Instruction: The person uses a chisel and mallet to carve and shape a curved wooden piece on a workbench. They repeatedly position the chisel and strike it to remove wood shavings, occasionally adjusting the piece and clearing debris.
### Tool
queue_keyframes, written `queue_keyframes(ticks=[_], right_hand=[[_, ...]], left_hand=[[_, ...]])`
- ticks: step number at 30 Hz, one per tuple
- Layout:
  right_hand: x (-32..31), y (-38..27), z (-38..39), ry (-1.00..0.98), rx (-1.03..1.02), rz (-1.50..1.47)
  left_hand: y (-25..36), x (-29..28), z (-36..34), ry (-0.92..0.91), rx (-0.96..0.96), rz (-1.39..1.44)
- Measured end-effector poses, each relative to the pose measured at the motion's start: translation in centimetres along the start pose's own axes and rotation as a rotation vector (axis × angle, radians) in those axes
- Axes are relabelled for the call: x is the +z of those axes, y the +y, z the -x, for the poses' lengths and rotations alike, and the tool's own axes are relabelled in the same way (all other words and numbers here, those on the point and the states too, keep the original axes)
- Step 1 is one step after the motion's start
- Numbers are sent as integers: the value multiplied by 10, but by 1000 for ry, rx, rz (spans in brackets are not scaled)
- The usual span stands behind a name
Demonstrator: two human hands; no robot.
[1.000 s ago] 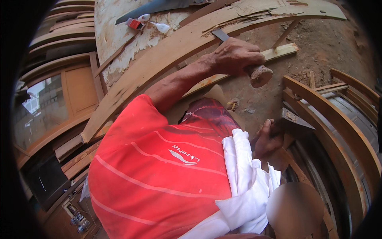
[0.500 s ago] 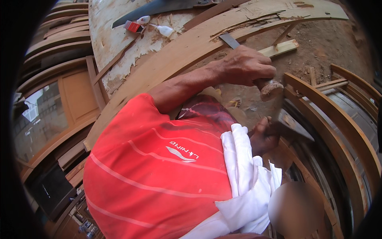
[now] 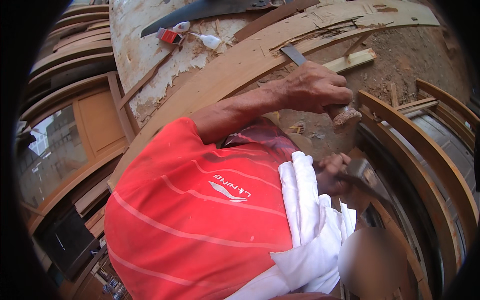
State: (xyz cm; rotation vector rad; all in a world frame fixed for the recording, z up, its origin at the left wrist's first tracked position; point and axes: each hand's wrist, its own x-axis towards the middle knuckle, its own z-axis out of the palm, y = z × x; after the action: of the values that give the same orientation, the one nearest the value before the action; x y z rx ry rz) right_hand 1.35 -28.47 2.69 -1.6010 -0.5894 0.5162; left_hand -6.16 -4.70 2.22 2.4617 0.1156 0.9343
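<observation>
My left hand (image 3: 317, 89) is closed around a wood chisel. The chisel's flat metal blade (image 3: 294, 54) meets the splintered edge of a long curved wooden board (image 3: 240, 62), while its worn, frayed handle end (image 3: 346, 116) sticks out toward the right. Below and slightly right, my right hand (image 3: 334, 170) grips a hatchet-like tool (image 3: 366, 176) with a dark metal head. Blur hides its exact shape, and its handle is mostly covered. The tool's head is apart from the chisel handle. A torn, rough strip (image 3: 320, 35) runs along the board beyond the blade.
A handsaw (image 3: 200, 16), a small red box (image 3: 168, 36) and white bottles (image 3: 211, 41) lie on a worn pale surface. Curved wooden frames (image 3: 425, 145) stand at right, and stacked boards and a panelled frame (image 3: 100, 120) at left. A white cloth (image 3: 305, 200) hangs over my red shirt.
My left hand and the chisel have shifted slightly right and down. The hatchet-like tool has swung lower, away from the chisel's handle end.
</observation>
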Motion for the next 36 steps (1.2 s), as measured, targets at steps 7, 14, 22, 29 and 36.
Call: queue_keyframes(ticks=[7,14,22,29,36], right_hand=[[-17,40,13,12,-46,311],[-23,43,9,-80,-127,385],[-23,27,15,66,117,284],[-21,9,10,62,145,183],[-6,-46,12,52,83,85]], left_hand=[[-3,10,-1,-37,41,4],[-4,17,0,-94,49,-27],[9,-5,-7,94,-25,93],[17,-14,0,96,-43,111],[15,-15,6,104,-10,173]])
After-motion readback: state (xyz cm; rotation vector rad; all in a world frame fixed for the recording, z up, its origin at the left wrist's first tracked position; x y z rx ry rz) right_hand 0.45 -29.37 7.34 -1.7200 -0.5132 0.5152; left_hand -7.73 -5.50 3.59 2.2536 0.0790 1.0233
